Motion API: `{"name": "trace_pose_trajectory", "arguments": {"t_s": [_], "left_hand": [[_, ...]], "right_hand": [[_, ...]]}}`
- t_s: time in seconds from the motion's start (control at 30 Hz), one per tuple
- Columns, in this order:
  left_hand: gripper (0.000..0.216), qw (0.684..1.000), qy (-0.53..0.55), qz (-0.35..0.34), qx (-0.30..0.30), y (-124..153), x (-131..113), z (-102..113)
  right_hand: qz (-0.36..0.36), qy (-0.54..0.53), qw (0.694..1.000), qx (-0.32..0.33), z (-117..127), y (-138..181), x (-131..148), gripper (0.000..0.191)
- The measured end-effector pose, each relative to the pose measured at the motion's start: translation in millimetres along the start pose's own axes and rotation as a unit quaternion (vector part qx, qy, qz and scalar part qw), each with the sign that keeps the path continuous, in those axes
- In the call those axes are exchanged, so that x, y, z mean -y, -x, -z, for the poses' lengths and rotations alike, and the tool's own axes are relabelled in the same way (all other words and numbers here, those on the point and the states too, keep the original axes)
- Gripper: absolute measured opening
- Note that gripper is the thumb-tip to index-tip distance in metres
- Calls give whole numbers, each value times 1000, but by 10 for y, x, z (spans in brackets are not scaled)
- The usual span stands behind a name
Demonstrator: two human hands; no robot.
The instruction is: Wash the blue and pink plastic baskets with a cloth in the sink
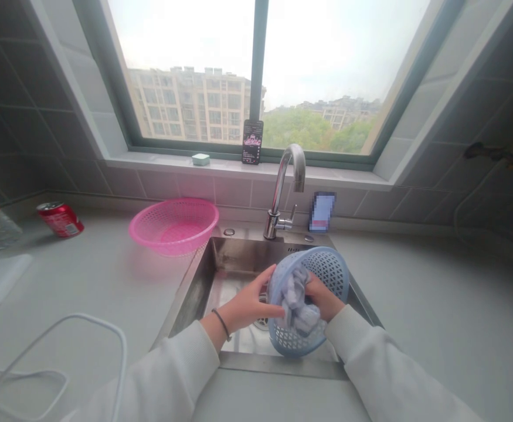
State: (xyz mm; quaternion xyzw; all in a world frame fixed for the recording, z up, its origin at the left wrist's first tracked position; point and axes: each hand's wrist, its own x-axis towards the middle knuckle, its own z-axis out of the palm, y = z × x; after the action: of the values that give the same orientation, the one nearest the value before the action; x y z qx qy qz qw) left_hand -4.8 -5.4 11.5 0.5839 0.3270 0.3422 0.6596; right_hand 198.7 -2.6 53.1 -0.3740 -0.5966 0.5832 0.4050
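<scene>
A light blue perforated plastic basket (332, 266) is tilted on its side over the stainless steel sink (278, 363), its opening turned toward my left hand. My left hand (251, 300) has its thumb and fingers curved around the basket's left rim; the fingertips pass partly out of sight behind it. Inside the basket, my right hand (323, 298) is closed on a crumpled pale grey-white cloth (299, 299). The cloth covers most of the right fingers. Below the basket, the sink's drain (261, 321) shows in part.
A chrome faucet (278, 193) rises behind the sink. Left of it stands a pink basket (175, 225), then a red can (60, 220) lying tilted. One phone (251, 142) leans on the window, another (322, 212) on the wall. A white cable (122, 346) loops at front left.
</scene>
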Motion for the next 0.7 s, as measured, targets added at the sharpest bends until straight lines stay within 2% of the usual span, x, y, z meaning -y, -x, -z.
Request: {"name": "trace_pose_trajectory", "arguments": {"t_s": [0.07, 0.13, 0.23, 0.3, 0.37, 0.47, 0.53, 0.7], "left_hand": [[116, 1000, -12, -12, -13, 0, 1, -2], [110, 999, -19, -18, -20, 0, -8, 6], [106, 999, -15, -23, -21, 7, -37, 9], [108, 999, -5, -29, -22, 13, -52, 0], [109, 999, 1, -41, -28, 15, -53, -13], [105, 998, -8, -52, -45, 11, -40, -26], [103, 998, -9, -44, -45, 8, -42, -30], [102, 998, 5, -49, -36, 12, -81, -46]], "right_hand": [[-22, -24, 999, 26, -30, -5, -35, 41], [-14, -14, 999, 26, -17, 6, -57, 39], [32, 26, 999, -31, 56, 41, -57, 25], [50, 35, 997, -56, 81, 50, -48, 25], [44, 42, 998, -25, 54, 35, -45, 27], [3, 47, 997, 63, -33, -16, -57, 32], [-17, 37, 996, 76, -59, -37, -68, 37], [11, -41, 997, -59, 24, 18, -55, 31]]}}
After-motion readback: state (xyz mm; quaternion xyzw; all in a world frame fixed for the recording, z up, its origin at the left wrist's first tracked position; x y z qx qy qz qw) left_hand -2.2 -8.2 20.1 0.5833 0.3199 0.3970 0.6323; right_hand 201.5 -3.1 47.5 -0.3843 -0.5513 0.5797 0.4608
